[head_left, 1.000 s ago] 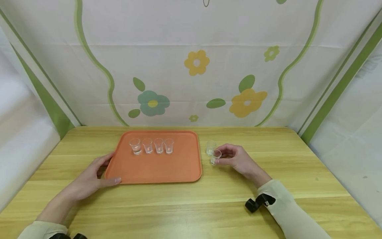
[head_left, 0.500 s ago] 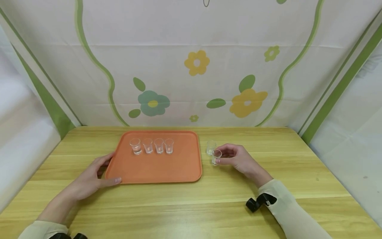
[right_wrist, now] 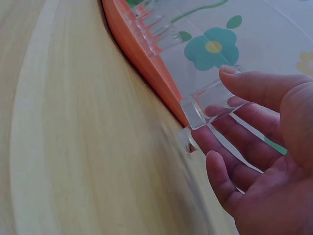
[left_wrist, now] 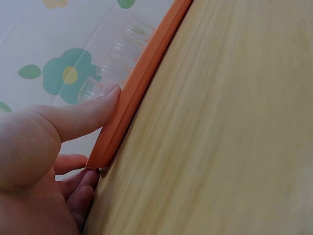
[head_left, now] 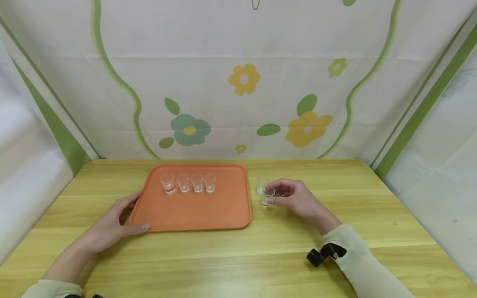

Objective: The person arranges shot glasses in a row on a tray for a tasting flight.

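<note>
At the left end of an orange tray (head_left: 197,211), my left hand (head_left: 112,225) grips the near corner. In the left wrist view the thumb (left_wrist: 93,115) lies on the rim, with fingers at the corner's underside. Right of the tray, my right hand (head_left: 298,200) pinches a clear shot glass (right_wrist: 210,105) between thumb and fingers. It is upright and looks slightly raised off the table in the right wrist view. Just behind it stands another clear glass (head_left: 260,187), partly hidden.
Several clear shot glasses (head_left: 197,184) stand in a row along the tray's back half; the leftmost glass (head_left: 168,185) looks wider. Beneath everything is a wood-grain table (head_left: 223,260). A white flowered cloth (head_left: 223,99) hangs behind it.
The held glass has shifted very slightly left, toward the tray. The head view has tilted a little. Both hands keep their holds, and the row of glasses stays as it was.
</note>
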Demonstrator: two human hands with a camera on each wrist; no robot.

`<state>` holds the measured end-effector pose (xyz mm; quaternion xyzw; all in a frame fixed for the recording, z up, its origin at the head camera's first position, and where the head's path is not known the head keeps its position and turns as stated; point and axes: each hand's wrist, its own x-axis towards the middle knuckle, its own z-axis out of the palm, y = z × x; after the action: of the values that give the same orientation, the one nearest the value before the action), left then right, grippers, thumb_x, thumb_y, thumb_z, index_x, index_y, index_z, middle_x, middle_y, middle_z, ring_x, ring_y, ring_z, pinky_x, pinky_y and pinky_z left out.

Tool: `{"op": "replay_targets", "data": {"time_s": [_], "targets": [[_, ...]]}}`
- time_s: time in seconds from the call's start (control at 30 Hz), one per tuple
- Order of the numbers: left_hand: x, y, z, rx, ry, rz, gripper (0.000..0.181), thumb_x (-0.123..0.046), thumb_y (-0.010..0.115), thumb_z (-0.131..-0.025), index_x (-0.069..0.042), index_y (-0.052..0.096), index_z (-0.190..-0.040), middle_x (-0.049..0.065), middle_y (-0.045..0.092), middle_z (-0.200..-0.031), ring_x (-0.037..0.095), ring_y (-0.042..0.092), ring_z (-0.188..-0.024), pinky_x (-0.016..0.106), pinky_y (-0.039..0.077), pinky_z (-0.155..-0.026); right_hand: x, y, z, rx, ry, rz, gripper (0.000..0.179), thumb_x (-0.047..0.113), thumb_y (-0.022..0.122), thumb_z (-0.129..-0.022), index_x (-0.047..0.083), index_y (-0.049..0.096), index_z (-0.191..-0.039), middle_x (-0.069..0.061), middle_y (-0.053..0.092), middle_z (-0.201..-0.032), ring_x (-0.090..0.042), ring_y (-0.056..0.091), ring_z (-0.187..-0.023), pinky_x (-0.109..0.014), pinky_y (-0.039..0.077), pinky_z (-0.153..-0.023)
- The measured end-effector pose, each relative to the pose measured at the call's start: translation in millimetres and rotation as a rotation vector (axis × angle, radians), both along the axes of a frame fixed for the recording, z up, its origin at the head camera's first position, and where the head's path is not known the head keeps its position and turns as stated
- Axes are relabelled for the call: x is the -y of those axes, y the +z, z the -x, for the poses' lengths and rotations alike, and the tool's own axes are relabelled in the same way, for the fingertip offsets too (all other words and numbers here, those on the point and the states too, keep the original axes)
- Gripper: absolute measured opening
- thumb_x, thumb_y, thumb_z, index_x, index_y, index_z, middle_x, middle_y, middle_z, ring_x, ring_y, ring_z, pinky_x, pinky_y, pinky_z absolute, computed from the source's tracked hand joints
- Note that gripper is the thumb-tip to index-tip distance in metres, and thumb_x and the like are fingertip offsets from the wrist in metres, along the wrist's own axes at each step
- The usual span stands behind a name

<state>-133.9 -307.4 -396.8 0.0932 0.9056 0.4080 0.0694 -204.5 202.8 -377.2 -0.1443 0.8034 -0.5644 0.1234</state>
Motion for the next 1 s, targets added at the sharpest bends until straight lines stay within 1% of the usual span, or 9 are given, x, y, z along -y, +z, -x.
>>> {"op": "replay_targets", "data": {"time_s": [0.23,0.43,0.57,0.8,0.9,1.0], "targets": [[0.9,1.0,-0.8,0.005,0.004,0.011,0.099,-0.026,0.081,-0.096,0.003,0.019,-0.168,0.031,0.038,-0.154,0.048,0.052,-0.132,0.015,0.044,-0.086,10,9.3,-5.6,-0.029,0.051,-0.018,0.038,0.023,0.085,-0.092,0.009,0.074,-0.126,-0.011,0.075,-0.125,-0.024,0.072,-0.111,-0.027,0.059,-0.093],[0.5,1.6,-0.9,0.012,0.004,0.018,0.099,-0.027,0.080,-0.096,0.003,0.019,-0.167,0.030,0.039,-0.153,0.047,0.053,-0.131,0.016,0.044,-0.087,23,10.4,-9.7,-0.033,0.085,-0.019,0.038,0.022,0.084,-0.093,0.010,0.073,-0.127,-0.010,0.076,-0.125,-0.025,0.071,-0.112,-0.028,0.059,-0.094],[0.7,1.1,-1.7,0.004,0.002,0.017,0.099,-0.026,0.081,-0.095,0.003,0.019,-0.167,0.030,0.040,-0.152,0.046,0.054,-0.130,0.016,0.044,-0.087,32,10.4,-12.2,-0.035,0.094,-0.012,0.037,0.022,0.084,-0.093,0.010,0.074,-0.127,-0.009,0.075,-0.124,-0.024,0.071,-0.112,-0.028,0.059,-0.093],[0.8,1.0,-2.9,-0.010,0.002,0.018,0.099,-0.026,0.081,-0.095,0.003,0.020,-0.167,0.030,0.041,-0.152,0.045,0.054,-0.130,0.015,0.043,-0.087,49,12.4,-14.7,-0.035,0.096,0.002,0.035,0.024,0.084,-0.093,0.015,0.074,-0.126,-0.007,0.075,-0.123,-0.024,0.071,-0.112,-0.031,0.058,-0.094],[0.3,1.7,-3.0,-0.004,0.004,0.020,0.099,-0.026,0.081,-0.095,0.003,0.020,-0.167,0.029,0.041,-0.152,0.045,0.054,-0.130,0.016,0.043,-0.087,56,13.3,-14.6,-0.036,0.094,0.003,0.035,0.024,0.083,-0.094,0.015,0.074,-0.127,-0.006,0.075,-0.124,-0.023,0.071,-0.113,-0.031,0.058,-0.094],[-0.6,2.8,-3.0,0.010,0.007,0.023,0.099,-0.028,0.081,-0.096,0.003,0.019,-0.167,0.029,0.040,-0.153,0.045,0.054,-0.130,0.018,0.044,-0.087,62,13.6,-13.9,-0.038,0.093,0.007,0.035,0.022,0.081,-0.096,0.013,0.072,-0.129,-0.007,0.074,-0.126,-0.022,0.070,-0.113,-0.031,0.058,-0.095]]}}
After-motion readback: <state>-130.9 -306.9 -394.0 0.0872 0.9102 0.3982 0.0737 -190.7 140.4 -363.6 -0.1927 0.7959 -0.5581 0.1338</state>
